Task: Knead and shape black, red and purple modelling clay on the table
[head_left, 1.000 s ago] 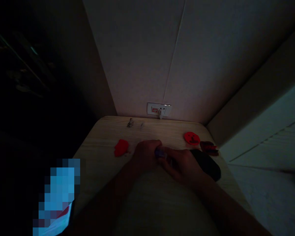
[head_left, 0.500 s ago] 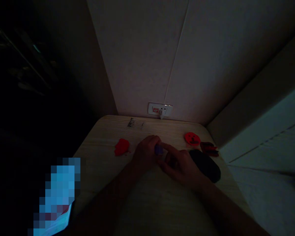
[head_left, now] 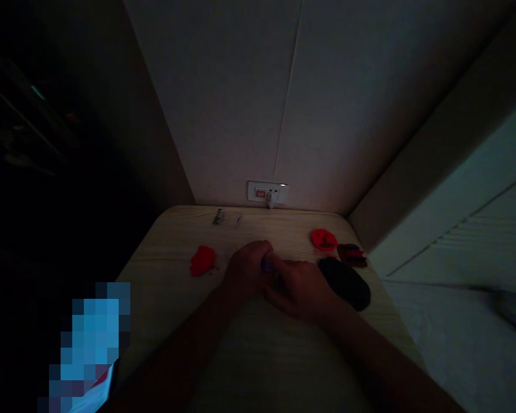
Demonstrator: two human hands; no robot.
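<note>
A small purple lump (head_left: 267, 264) sits between my two hands above the wooden tabletop (head_left: 232, 355). My left hand (head_left: 246, 267) is closed around its left side. From the right, the fingers of my right hand (head_left: 303, 289) press against it and cover part of it. The dim light hides what it is made of. Left of my hands lies a flat, uneven red piece (head_left: 202, 261) with crumbs beside it. A round red disc (head_left: 324, 240) with dark marks lies beyond my right hand, close to some dark red and black strips (head_left: 352, 255).
A black oval object (head_left: 346, 284) lies just right of my right hand. Small dark-marked scraps (head_left: 218, 217) are near the back edge. On the wall is a socket panel (head_left: 267, 193) with a white plug (head_left: 271, 200). A lit, pixelated screen (head_left: 90, 338) glows at lower left.
My right fingers, stretched toward the purple lump before, have closed in on it and now hide more of it. The whole view has shifted, so the tabletop things appear farther left.
</note>
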